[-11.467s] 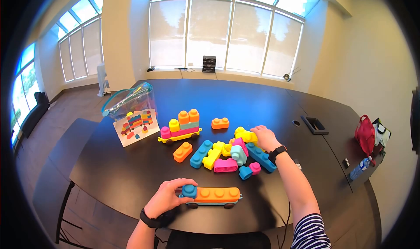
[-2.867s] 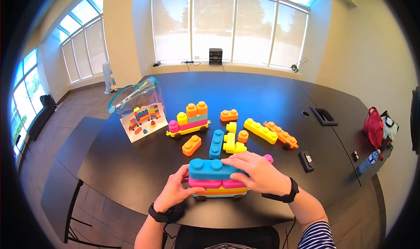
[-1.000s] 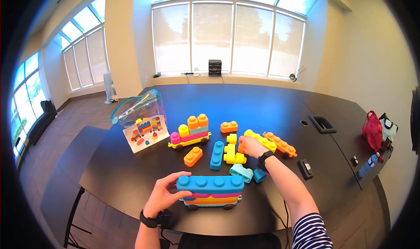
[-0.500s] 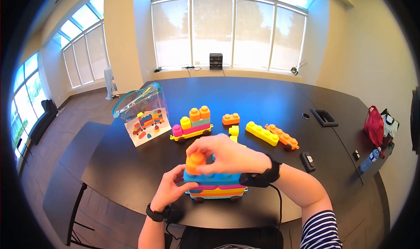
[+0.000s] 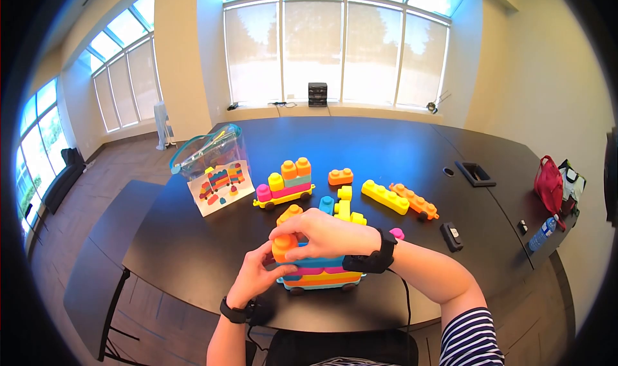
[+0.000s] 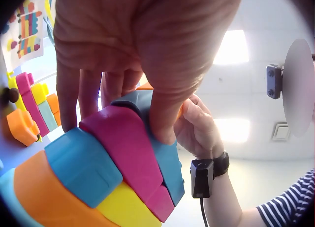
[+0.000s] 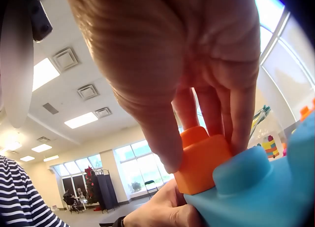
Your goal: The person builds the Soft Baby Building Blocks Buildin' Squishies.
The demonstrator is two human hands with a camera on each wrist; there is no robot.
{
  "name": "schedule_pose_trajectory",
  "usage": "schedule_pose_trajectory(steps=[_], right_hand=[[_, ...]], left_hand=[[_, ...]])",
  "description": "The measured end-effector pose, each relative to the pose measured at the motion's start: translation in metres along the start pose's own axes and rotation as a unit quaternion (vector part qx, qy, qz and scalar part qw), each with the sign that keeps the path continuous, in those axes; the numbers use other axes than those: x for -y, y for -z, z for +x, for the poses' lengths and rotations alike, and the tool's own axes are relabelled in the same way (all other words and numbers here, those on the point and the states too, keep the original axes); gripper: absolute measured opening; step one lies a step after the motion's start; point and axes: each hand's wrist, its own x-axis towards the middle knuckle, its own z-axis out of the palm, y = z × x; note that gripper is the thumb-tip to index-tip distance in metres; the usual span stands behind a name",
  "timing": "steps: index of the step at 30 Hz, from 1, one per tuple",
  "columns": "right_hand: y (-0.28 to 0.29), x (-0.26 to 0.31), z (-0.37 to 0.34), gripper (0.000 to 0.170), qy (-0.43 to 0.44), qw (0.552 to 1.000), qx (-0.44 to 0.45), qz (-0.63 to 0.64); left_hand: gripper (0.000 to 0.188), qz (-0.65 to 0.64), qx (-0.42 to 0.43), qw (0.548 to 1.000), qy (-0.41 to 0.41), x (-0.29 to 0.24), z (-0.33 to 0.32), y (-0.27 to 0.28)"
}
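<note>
Block wagon (image 5: 323, 278): near the close edge of the table (image 5: 187, 263); on my feed its long axis runs left to right.
Orange block (image 7: 204, 163): at the block wagon's left end, stud upward.
Right hand (image 5: 335, 234): pinching the orange block.
Left hand (image 5: 255, 279): clamped on that left end.

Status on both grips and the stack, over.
Left grip holding wagon stack. Right grip pinching orange block at end of blue beam, seating unclear. Right grip hides part of the beam from head view.
</note>
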Motion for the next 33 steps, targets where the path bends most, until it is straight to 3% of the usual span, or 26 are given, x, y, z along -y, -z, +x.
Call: schedule_pose_trajectory(steps=[4, 7, 8, 10, 13, 16, 18, 20, 22, 25, 28, 33], right_hand=[[0.001, -0.002, -0.007, 0.062, -0.018, 0.999, 0.026, -0.006], [0.014, 0.001, -0.029, 0.081, -0.033, 0.999, -0.001, 0.006], [0.022, 0.001, -0.039, 0.095, -0.065, 0.998, -0.015, 0.010], [0.033, -0.014, -0.068, 0.099, -0.074, 0.993, -0.089, -0.027], [0.038, -0.027, -0.115, 0.103, -0.193, 0.975, -0.074, 0.078], [0.009, -0.056, -0.154, 0.105, -0.240, 0.966, -0.048, 0.087], [-0.013, -0.054, -0.163, 0.103, -0.292, 0.953, 0.004, 0.077], [-0.038, -0.058, -0.164, 0.092, -0.290, 0.954, 0.010, 0.078], [-0.061, -0.067, -0.166, 0.086, -0.229, 0.972, -0.036, 0.031], [-0.077, -0.080, -0.163, 0.081, -0.212, 0.973, -0.088, 0.029], [-0.073, -0.078, -0.163, 0.081, -0.276, 0.957, -0.042, 0.082], [-0.074, -0.087, -0.176, 0.074, -0.206, 0.967, -0.134, 0.070]], left_hand=[[0.060, 0.021, -0.004, 1.000, -0.003, -0.003, 0.000, -0.001], [0.059, 0.030, -0.006, 0.999, 0.009, -0.004, 0.000, 0.000], [0.059, 0.032, -0.007, 0.999, 0.015, -0.006, -0.001, -0.001], [0.060, 0.055, -0.005, 0.998, 0.019, -0.012, -0.001, 0.000], [0.065, 0.116, 0.019, 0.993, 0.031, -0.023, -0.002, 0.004], [0.070, 0.174, 0.068, 0.979, 0.076, -0.015, -0.004, 0.012], [0.071, 0.217, 0.100, 0.965, 0.104, 0.004, -0.003, 0.015], [0.067, 0.256, 0.107, 0.953, 0.118, 0.016, -0.002, 0.011], [0.062, 0.269, 0.102, 0.950, 0.118, 0.020, -0.001, 0.007], [0.058, 0.255, 0.084, 0.957, 0.114, 0.024, -0.002, 0.003], [0.057, 0.244, 0.078, 0.958, 0.125, 0.026, -0.003, -0.001], [0.053, 0.183, 0.075, 0.976, 0.096, 0.030, 0.003, -0.018]])
